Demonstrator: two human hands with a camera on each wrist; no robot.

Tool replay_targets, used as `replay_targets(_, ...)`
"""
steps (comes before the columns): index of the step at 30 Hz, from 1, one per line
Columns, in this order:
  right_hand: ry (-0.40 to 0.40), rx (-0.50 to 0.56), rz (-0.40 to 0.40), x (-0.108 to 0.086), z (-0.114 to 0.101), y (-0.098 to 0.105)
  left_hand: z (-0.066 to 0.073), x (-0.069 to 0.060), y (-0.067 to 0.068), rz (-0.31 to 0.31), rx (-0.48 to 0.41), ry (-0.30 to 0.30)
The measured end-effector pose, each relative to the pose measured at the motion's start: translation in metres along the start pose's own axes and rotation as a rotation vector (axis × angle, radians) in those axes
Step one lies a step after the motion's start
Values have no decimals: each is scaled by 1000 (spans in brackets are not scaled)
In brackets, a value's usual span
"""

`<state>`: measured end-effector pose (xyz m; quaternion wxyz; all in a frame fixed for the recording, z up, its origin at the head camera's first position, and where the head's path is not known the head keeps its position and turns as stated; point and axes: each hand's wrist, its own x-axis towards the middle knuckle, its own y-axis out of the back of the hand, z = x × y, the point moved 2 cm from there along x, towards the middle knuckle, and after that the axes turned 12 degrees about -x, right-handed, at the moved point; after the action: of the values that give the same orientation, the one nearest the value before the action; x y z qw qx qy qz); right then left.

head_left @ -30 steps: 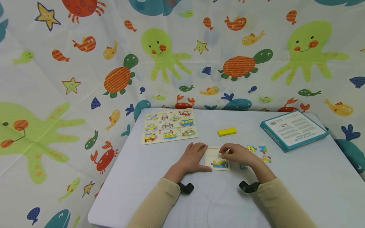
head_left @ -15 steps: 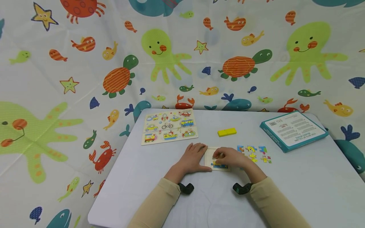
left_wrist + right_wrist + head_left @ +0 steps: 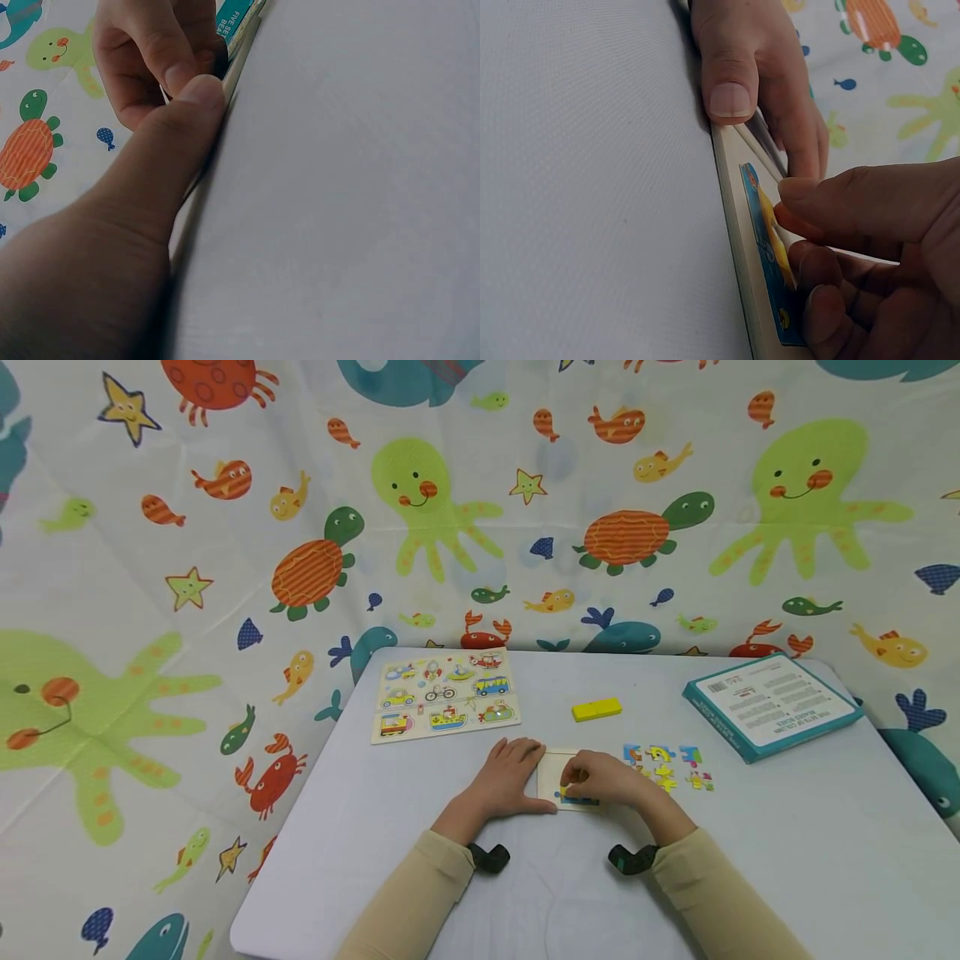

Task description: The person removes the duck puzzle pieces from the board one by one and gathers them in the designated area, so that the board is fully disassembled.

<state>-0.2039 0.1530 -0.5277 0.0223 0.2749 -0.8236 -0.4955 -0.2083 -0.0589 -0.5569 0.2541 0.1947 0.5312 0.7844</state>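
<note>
A small pale wooden puzzle board (image 3: 551, 770) lies flat on the white table. My left hand (image 3: 506, 781) rests at its left edge, thumb stretched along the near side and fingers extended at the far side. Over the board, my right hand (image 3: 606, 778) has curled fingers, and its thumb and index finger pinch at a yellow puzzle piece (image 3: 772, 229). Blue and yellow joined pieces (image 3: 776, 289) fill the near part of the tray, partly covered by my fingers. The left wrist view shows my left thumb (image 3: 199, 94) along the board's edge.
Several loose puzzle pieces (image 3: 690, 754) lie right of the board. Farther back are a yellow block (image 3: 597, 709), a vehicle-picture board (image 3: 450, 696) at left, and a teal-edged box (image 3: 772, 706) at right. A sea-animal cloth (image 3: 480, 510) hangs behind the table.
My right hand has shifted left and slightly down over the board, uncovering more of the loose pieces at right. My left hand has stayed at the board's edge.
</note>
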Motion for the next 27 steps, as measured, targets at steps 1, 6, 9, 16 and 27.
replay_targets(1,-1,-2,0,0,0,0,0,0,0,2,-1,-1)
replay_targets(6,15,-10,8,-1,-3,0,-2,1,-2,13,2,-7)
replay_targets(9,31,-15,15,-2,-4,0,-3,1,-3,20,8,-10)
replay_targets(16,45,11,13,-4,-5,0,-2,1,-3,24,13,-13)
replay_targets(27,29,39,15,-5,-6,0,-2,2,-3,15,12,-4)
